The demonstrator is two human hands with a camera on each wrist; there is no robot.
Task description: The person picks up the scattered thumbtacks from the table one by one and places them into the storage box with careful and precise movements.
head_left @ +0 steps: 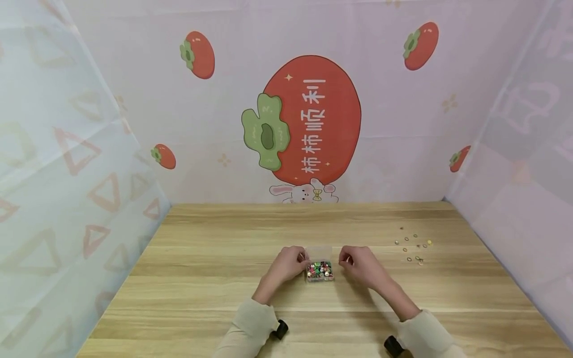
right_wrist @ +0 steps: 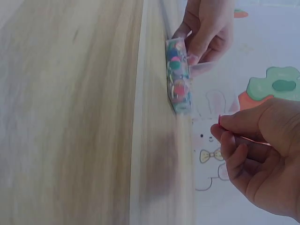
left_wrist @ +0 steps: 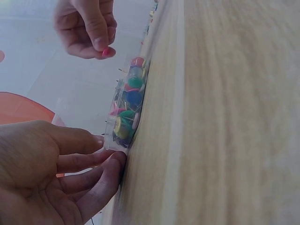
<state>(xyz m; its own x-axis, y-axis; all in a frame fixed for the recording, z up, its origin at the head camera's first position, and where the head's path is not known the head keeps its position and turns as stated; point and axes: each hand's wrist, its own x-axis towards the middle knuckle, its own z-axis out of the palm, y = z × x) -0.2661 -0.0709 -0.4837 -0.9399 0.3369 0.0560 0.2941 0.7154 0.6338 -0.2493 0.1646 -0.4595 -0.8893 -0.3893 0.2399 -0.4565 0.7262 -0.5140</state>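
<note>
- Head view: a small clear plastic box (head_left: 320, 268) filled with coloured pushpins is seen on the wooden table (head_left: 201, 278), near the middle and toward the near edge, directly between the two hands.
- The box's clear lid (head_left: 319, 252) is seen standing open on its far side.
- The left hand (head_left: 288, 266) is placed at the left side of the box; in the left wrist view its fingertips (left_wrist: 101, 140) are curled against the corner of the box, which is steadied by them.
- The right hand (head_left: 360, 263) is held just right of the box, apart from it and slightly raised.
- A single pink pushpin (left_wrist: 106, 52) is pinched between the thumb and forefinger of the right hand, as shown in the left wrist view; in the right wrist view only a sliver of red (right_wrist: 219, 121) is seen at the fingertips.
- The remaining fingers of the right hand are curled inward around the pinch.
- Loose pushpins (head_left: 414, 246) are scattered on the table well to the right and a little farther away, apart from both hands.
- Cream sleeves (head_left: 250, 325) are worn on both forearms.
- A printed cloth backdrop (head_left: 309, 119) with a large red persimmon is hung behind the far edge of the table.
</note>
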